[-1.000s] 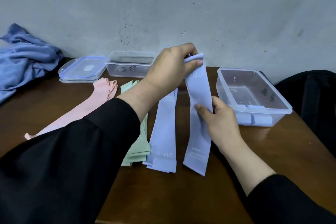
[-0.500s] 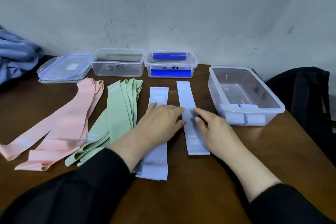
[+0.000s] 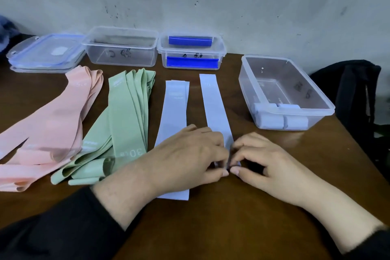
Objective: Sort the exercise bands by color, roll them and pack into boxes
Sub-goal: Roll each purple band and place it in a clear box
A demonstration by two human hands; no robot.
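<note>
Head: both hands [image 3: 228,167] pinch 1 blue band [image 3: 214,105]; 3 boxes [image 3: 329,110].

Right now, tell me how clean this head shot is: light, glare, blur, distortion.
Head view: soft, even light, with only faint shadows under the hands; mild sheen on the table between the arms; edges bow from the wide lens, as the right box shows; slight softness at the left hand and right hand where they pinch the lilac band; print on the green bands reads fuzzy.
</note>
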